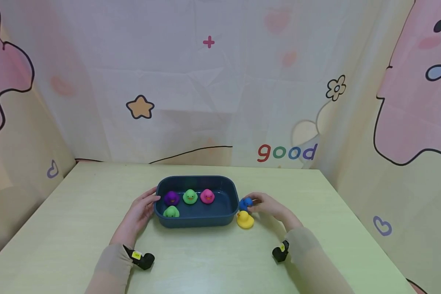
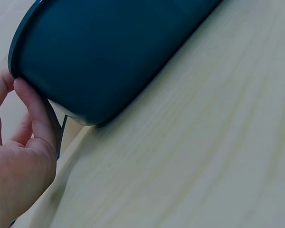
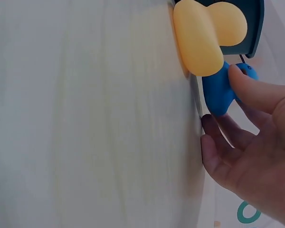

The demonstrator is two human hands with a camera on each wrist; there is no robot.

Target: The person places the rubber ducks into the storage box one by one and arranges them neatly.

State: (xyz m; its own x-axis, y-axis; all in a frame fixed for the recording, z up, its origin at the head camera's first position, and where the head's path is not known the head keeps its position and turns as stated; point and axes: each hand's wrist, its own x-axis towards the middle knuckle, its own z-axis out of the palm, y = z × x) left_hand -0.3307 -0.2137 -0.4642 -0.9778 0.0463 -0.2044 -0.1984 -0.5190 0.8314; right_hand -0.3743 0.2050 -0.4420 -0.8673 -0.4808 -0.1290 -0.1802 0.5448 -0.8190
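Note:
A dark blue plastic bin (image 1: 196, 222) stands on the table, and my left hand (image 1: 141, 210) holds its left end. Thumb and fingers meet the rim there, seen close up in the left wrist view. Beyond the bin's right end, my right hand (image 1: 266, 204) grips a blue rubber duck (image 3: 218, 90) between thumb and fingers. A yellow rubber duck (image 1: 245, 220) sits just in front of the blue one, beside the bin's right wall. Inside the bin are a purple duck (image 1: 171, 198), a green duck (image 1: 190, 197), a pink duck (image 1: 207, 196) and another green duck (image 1: 171, 212), partly hidden by the front wall.
The pale wooden table (image 1: 206, 261) extends around the bin on all sides. A printed curtain (image 1: 191, 81) hangs along its back edge and both sides. Each wrist wears a black camera, such as the left wrist camera (image 1: 145, 261).

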